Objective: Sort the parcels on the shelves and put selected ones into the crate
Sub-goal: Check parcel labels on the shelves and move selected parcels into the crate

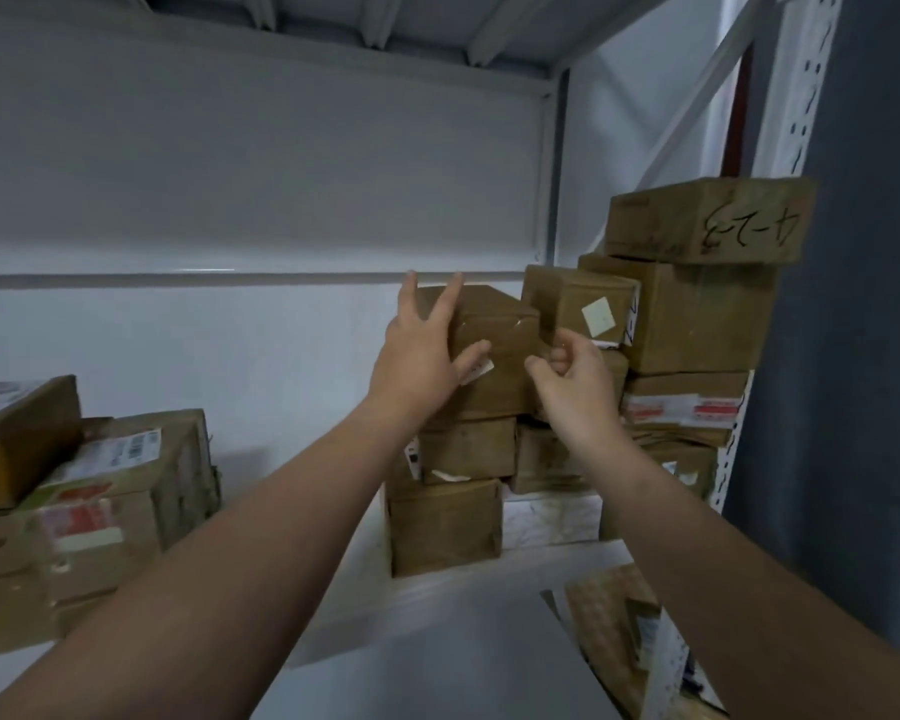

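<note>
One top parcel [494, 324]: left grip [411, 356] splayed flat, right grip [572, 376] curled, hold unclear; taller stack [697, 314] beside.

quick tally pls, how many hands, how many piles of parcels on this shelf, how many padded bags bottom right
hands: 2 (left hand, right hand)
piles of parcels on the shelf: 2 (left pile, right pile)
padded bag at the bottom right: 1
total: 5
</note>
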The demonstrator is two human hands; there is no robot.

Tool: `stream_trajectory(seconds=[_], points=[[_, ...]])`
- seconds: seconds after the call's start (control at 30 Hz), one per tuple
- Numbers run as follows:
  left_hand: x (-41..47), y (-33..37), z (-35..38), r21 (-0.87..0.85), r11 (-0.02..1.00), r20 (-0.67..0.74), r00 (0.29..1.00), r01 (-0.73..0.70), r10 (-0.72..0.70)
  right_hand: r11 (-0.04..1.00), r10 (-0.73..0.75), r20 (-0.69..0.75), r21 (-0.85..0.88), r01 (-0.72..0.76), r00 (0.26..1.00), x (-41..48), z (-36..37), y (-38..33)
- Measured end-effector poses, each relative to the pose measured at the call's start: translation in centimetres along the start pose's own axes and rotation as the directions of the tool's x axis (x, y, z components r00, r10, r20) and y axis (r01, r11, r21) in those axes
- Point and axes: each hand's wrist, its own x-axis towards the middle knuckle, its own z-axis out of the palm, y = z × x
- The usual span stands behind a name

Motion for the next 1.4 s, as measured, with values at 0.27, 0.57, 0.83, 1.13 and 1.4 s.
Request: stream_trajectory(seconds=[0.27,0.57,0.83,1.13,1.4], points=[[-0.8,-0.3,-0.5,-0.117,0.993,-0.081,0.996,0.018,-0.028,0.994,-0.087,-0.009,0.069,0.087,0.996,-0.2,1.1,0.3],[-4.5,0.5,-2.9,-0.631,0.775,-0.268,0.939,-0.002,-0.216,0.664,-0.113,0.115,0.747,-0.011,0.987,-1.0,2.2,-4.0],[-5.6,0.0,-4.7,-0.665,0.734,-0.169,0.929,0.138,-0.328,0.65,-0.044,0.321,0.728,-0.217,0.946,-1.4,3.0,-4.4],[-6.0,-1.0,-6.3,-0.845,0.427,0.123,0.894,0.322,-0.432,0.668,-0.124,0.234,0.738,-0.093,0.964,-2.6,2.8,-3.8],[-6.9,-2.5,-6.4,-0.69,0.705,-0.129,0.93,0.165,-0.344,0.711,-0.121,0.414,0.67,-0.212,0.902,-3.3,3.1,-3.4]])
